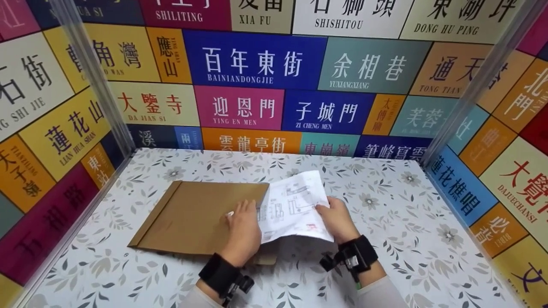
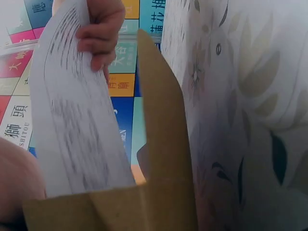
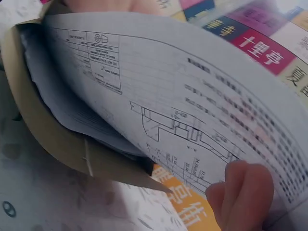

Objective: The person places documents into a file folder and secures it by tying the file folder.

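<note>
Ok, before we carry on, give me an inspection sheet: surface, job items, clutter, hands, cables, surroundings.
Surface: white table with a leaf-and-flower print.
Job items: brown envelope, open at one end; printed sheet partly outside it; more papers inside.
Clutter: nothing seen.
Hands: left hand at the envelope's open end, grip unclear; right hand pinches the sheet's edge.
Cables: nothing seen.
Surroundings: walls covered in colourful sign panels.

A rectangular brown paper envelope (image 1: 192, 216) lies on the floral-patterned worktop (image 1: 411, 226), its mouth gaping toward the head view's right. A white paper sheet (image 1: 293, 209) bearing dark line drawings and a red mark juts partly out — curved and lifted — while more pale sheets (image 3: 72, 113) sit inside.
</note>
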`<act>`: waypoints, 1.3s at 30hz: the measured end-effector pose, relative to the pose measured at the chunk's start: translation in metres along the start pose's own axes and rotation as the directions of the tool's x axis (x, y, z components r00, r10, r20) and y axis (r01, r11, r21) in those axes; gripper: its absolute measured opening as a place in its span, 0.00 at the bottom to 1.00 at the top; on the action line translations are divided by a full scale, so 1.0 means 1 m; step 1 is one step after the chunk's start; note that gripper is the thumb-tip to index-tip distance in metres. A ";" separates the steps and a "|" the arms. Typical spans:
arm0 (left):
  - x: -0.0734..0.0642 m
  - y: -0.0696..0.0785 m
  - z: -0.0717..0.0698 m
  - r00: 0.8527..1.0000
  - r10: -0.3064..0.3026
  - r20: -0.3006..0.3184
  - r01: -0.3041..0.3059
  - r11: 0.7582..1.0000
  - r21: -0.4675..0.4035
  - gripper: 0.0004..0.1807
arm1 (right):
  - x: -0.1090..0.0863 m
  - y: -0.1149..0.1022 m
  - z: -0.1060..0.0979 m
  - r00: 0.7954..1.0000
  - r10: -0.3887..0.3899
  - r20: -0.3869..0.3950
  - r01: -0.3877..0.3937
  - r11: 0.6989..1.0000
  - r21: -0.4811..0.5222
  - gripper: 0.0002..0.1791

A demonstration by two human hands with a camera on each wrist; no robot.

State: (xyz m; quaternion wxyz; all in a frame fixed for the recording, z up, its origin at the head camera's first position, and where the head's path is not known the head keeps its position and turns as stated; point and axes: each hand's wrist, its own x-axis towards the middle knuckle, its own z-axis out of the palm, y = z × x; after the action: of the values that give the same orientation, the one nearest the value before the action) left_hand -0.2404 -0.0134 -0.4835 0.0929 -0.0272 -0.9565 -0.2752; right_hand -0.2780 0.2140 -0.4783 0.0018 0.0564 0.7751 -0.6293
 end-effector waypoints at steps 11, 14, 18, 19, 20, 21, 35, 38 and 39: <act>-0.006 0.003 -0.004 0.980 0.140 -0.139 -0.136 0.990 0.033 0.27 | -0.021 -0.001 0.036 0.998 -0.030 0.062 0.017 0.981 0.192 0.20; -0.008 0.007 -0.006 0.973 0.171 -0.154 -0.160 0.984 0.078 0.27 | -0.026 -0.002 0.044 0.995 -0.060 0.084 0.041 0.977 0.211 0.20; -0.011 0.013 -0.008 0.977 0.171 -0.130 -0.161 0.984 0.080 0.29 | -0.032 0.000 0.054 0.988 -0.093 0.126 0.059 0.967 0.248 0.21; -0.013 0.015 -0.008 0.978 0.171 -0.119 -0.163 0.984 0.076 0.29 | -0.033 0.001 0.056 0.986 -0.099 0.135 0.063 0.967 0.247 0.21; -0.014 0.016 -0.008 0.979 0.173 -0.110 -0.166 0.983 0.073 0.29 | -0.035 0.002 0.058 0.984 -0.108 0.143 0.070 0.966 0.247 0.21; -0.015 0.018 -0.008 0.978 0.179 -0.102 -0.173 0.982 0.072 0.29 | -0.036 0.003 0.061 0.981 -0.117 0.152 0.078 0.967 0.242 0.21; -0.016 0.020 -0.005 0.983 0.172 -0.056 -0.166 0.981 0.105 0.29 | -0.017 0.010 0.042 0.987 -0.013 0.157 0.010 1.000 0.018 0.07; -0.017 0.022 -0.002 0.981 0.182 -0.062 -0.171 0.974 0.147 0.28 | -0.019 0.009 0.044 0.989 -0.005 0.147 0.005 1.000 0.000 0.02; -0.017 0.023 -0.001 0.980 0.190 -0.066 -0.177 0.971 0.160 0.27 | -0.021 0.009 0.045 0.990 -0.012 0.144 0.014 1.000 -0.011 0.03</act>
State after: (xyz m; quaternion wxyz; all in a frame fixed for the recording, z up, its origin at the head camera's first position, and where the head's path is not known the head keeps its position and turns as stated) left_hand -0.2208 0.0056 -0.4744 0.1583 -0.0971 -0.9637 -0.1918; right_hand -0.2597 0.1699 -0.4949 0.0538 0.0057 0.7769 -0.6272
